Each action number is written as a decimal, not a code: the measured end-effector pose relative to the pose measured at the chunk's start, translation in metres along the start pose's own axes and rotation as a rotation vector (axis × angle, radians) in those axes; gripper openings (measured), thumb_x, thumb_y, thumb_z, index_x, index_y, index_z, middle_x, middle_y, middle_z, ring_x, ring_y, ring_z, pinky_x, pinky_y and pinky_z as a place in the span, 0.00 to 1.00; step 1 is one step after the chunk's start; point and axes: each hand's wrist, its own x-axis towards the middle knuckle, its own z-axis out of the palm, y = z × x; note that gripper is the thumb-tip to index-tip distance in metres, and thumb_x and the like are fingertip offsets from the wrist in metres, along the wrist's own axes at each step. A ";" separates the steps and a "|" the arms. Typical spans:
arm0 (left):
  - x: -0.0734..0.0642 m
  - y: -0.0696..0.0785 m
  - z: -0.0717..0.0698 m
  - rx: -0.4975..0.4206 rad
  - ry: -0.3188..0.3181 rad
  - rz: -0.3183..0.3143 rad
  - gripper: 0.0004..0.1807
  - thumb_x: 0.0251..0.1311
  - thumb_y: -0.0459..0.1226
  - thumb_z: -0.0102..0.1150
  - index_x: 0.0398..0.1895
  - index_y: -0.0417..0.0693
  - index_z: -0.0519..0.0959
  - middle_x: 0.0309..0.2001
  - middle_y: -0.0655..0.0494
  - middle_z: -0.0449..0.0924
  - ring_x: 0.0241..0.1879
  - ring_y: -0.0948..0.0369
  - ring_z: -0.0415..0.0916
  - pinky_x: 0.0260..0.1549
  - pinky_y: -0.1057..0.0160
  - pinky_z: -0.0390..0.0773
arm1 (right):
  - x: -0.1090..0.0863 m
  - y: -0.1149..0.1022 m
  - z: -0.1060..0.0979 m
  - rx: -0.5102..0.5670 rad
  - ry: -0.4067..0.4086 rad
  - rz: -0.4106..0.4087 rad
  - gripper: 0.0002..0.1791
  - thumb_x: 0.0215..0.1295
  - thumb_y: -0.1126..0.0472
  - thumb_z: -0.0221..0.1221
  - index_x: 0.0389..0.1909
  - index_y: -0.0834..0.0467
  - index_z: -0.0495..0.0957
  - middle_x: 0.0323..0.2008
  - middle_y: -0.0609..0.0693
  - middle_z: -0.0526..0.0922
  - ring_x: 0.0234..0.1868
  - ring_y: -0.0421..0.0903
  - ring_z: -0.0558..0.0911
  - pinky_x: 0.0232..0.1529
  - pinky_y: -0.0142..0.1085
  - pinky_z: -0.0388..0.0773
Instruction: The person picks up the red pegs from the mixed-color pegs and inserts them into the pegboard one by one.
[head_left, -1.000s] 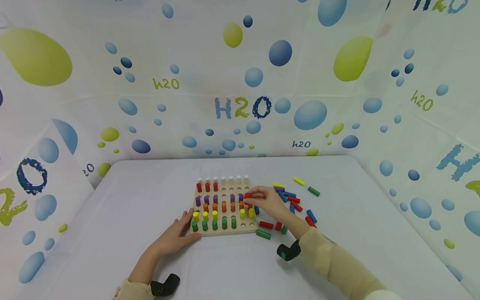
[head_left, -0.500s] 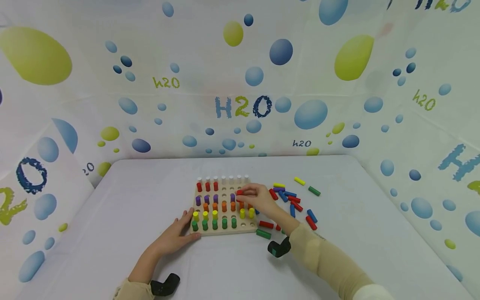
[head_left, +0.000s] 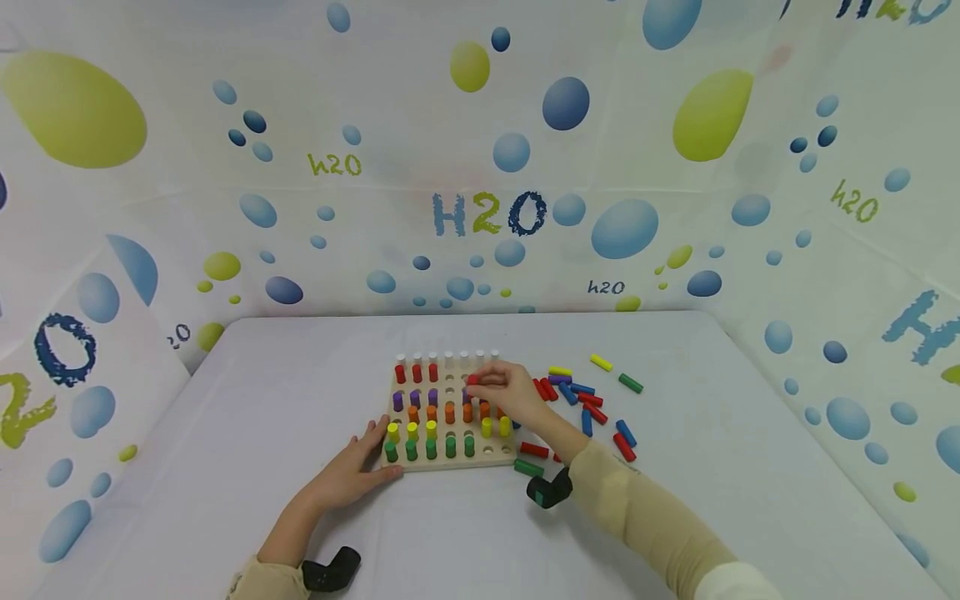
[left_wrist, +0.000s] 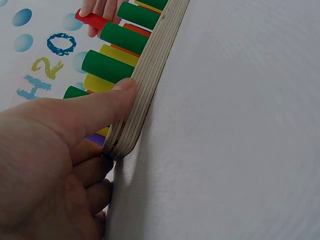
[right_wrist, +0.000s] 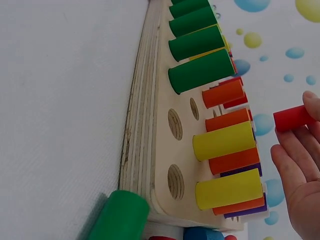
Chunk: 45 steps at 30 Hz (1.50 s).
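A wooden pegboard (head_left: 459,466) lies on the table, carrying upright rows of coloured pegs. At its front left corner my left hand (head_left: 347,473) holds the board, the thumb (left_wrist: 125,87) on the front edge and the fingers along the left side. My right hand (head_left: 512,395) pinches a red peg (right_wrist: 292,118) between thumb and fingers, above the right half of the board. That peg hangs clear of the board in the right wrist view. Three red pegs (head_left: 417,373) stand at the left of the second row, behind purple pegs (head_left: 415,399).
Loose pegs, among them a green peg (head_left: 528,468), a blue peg (head_left: 587,422) and a yellow peg (head_left: 601,362), are scattered right of the board. White pegs (head_left: 448,359) line the back row. A black wrist camera (head_left: 550,490) hangs beneath the right wrist.
My right hand has carried the red peg leftward and slightly back over the board, uncovering red pegs lying to the right. The left hand has stayed at its corner.
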 end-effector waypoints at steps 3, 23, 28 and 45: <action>0.000 0.000 0.000 0.000 0.001 0.004 0.49 0.55 0.54 0.58 0.71 0.40 0.46 0.69 0.38 0.43 0.69 0.45 0.36 0.65 0.45 0.37 | 0.002 -0.001 0.001 -0.002 0.002 -0.010 0.13 0.57 0.57 0.63 0.40 0.59 0.78 0.39 0.51 0.83 0.41 0.45 0.81 0.47 0.36 0.77; 0.000 0.000 -0.001 -0.004 0.001 0.006 0.49 0.55 0.53 0.58 0.71 0.41 0.45 0.69 0.38 0.43 0.69 0.46 0.36 0.65 0.46 0.37 | 0.025 -0.014 0.012 -0.053 -0.014 0.000 0.12 0.58 0.56 0.61 0.41 0.58 0.77 0.39 0.51 0.84 0.41 0.45 0.81 0.47 0.37 0.77; 0.000 0.000 -0.001 -0.008 -0.003 0.011 0.48 0.55 0.53 0.58 0.71 0.40 0.45 0.69 0.38 0.42 0.69 0.45 0.36 0.65 0.46 0.36 | 0.031 -0.018 0.016 -0.055 -0.002 -0.006 0.10 0.58 0.59 0.62 0.39 0.59 0.78 0.38 0.52 0.84 0.40 0.45 0.81 0.46 0.37 0.78; 0.001 -0.001 0.001 -0.002 0.010 0.020 0.48 0.55 0.52 0.58 0.70 0.39 0.46 0.69 0.38 0.44 0.69 0.45 0.36 0.65 0.46 0.37 | 0.049 -0.017 0.022 -0.128 0.040 -0.010 0.11 0.59 0.59 0.62 0.40 0.60 0.77 0.39 0.54 0.82 0.41 0.47 0.80 0.43 0.35 0.79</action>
